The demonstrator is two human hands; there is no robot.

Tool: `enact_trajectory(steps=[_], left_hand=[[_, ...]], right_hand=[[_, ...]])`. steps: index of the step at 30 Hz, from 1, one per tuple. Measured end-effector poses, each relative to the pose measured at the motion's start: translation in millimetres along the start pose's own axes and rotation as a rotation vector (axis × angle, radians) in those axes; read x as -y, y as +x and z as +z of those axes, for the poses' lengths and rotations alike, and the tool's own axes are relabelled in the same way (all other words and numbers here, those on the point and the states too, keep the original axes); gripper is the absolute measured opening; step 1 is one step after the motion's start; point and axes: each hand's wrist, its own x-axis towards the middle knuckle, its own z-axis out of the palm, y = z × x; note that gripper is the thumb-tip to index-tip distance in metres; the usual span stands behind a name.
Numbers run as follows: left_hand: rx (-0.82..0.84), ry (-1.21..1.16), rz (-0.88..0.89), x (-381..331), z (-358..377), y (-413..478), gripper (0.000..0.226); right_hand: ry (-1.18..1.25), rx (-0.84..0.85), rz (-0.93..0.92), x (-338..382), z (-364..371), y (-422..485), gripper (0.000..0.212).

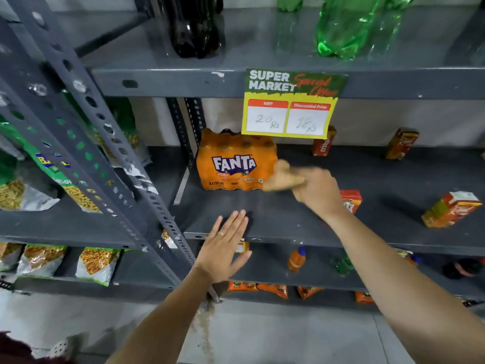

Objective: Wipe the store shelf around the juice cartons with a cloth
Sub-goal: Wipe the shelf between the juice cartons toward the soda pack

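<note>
My right hand [319,191] is over the middle of the dark grey shelf [288,219], shut on a tan cloth [282,177] that is blurred by motion beside the Fanta pack. My left hand [223,248] lies flat and open at the shelf's front edge, fingers spread, holding nothing. Juice cartons stand on the shelf: one red carton [351,200] partly hidden behind my right wrist, one tilted at the right [450,210], and two at the back [324,144] [401,144].
An orange shrink-wrapped Fanta pack [235,161] stands at the shelf's left. A yellow price sign [290,106] hangs from the shelf above, which holds dark and green bottles [349,24]. A perforated upright post [105,143] stands at the left. Snack bags [97,264] fill the neighbouring shelves.
</note>
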Motion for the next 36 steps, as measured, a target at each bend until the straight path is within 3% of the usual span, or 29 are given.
enact_trajectory(steps=[1,4,5,9,14,17,19,21,24,26,27,33,36], left_hand=[[0.042,0.003,-0.02,-3,-2,11,0.074],[0.175,0.033,-0.114,-6,2,26,0.073],[0.19,0.033,-0.134,-6,4,28,0.073],[0.188,0.005,-0.133,-4,6,28,0.073],[0.181,0.019,-0.134,-6,7,26,0.072],[0.195,-0.024,-0.137,-6,3,27,0.077],[0.177,-0.046,-0.106,-10,0,28,0.077],[0.149,-0.05,-0.043,-21,-3,33,0.074],[0.1,-0.065,0.019,-43,-1,54,0.065],[0.099,-0.083,0.02,-59,1,75,0.062],[0.104,-0.102,-0.002,-68,0,84,0.062],[0.19,-0.136,-0.228,-91,0,124,0.062],[0.22,-0.169,-0.28,-92,4,128,0.06]], right_hand=[[-0.029,-0.015,0.057,6,6,21,0.035],[-0.162,0.255,0.364,14,31,55,0.087],[-0.203,0.325,0.403,13,41,55,0.09],[-0.551,0.38,0.257,9,75,22,0.058],[-0.618,0.458,0.103,20,84,-53,0.041],[-0.474,0.525,0.059,11,56,-102,0.035],[-0.253,0.588,0.041,-7,16,-120,0.027],[0.049,0.63,0.114,-26,-33,-129,0.038],[0.281,0.253,0.204,-56,-108,-115,0.069],[0.272,0.006,0.178,-80,-141,-81,0.067],[0.247,-0.038,0.158,-89,-151,-57,0.061],[0.001,0.261,0.132,-128,-94,82,0.038],[-0.009,0.377,-0.084,-125,-47,105,0.04]])
